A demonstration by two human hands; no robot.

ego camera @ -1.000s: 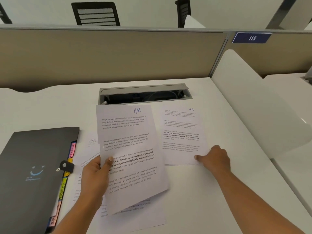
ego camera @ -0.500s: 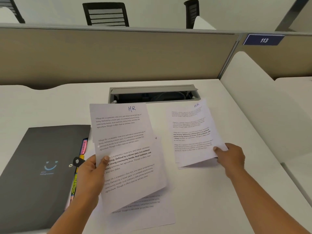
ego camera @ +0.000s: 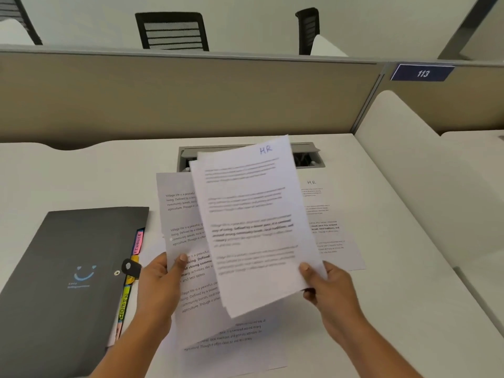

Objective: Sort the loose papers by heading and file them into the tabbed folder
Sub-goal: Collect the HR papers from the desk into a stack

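My right hand (ego camera: 331, 290) pinches the lower right corner of a sheet headed HR (ego camera: 253, 227), with a second sheet's edge showing just behind it, lifted off the desk and overlapping the sheet in my other hand. My left hand (ego camera: 159, 279) grips a printed sheet (ego camera: 185, 214) by its left edge, thumb on top. Another HR sheet (ego camera: 330, 227) lies flat on the desk at the right. More loose papers (ego camera: 231, 347) lie under my hands. The dark grey tabbed folder (ego camera: 68, 268) lies closed at the left, its coloured tabs (ego camera: 137, 242) poking out of the right side.
An open cable tray (ego camera: 305, 156) is set into the white desk (ego camera: 81, 181) behind the papers. A beige partition (ego camera: 191, 96) closes the back; a white side divider (ego camera: 414, 159) stands at the right. Black chairs (ego camera: 171, 30) stand beyond.
My right hand has lifted its HR papers from the desk's right side and carried them left, over the sheet in my left hand. One HR sheet stays on the desk.
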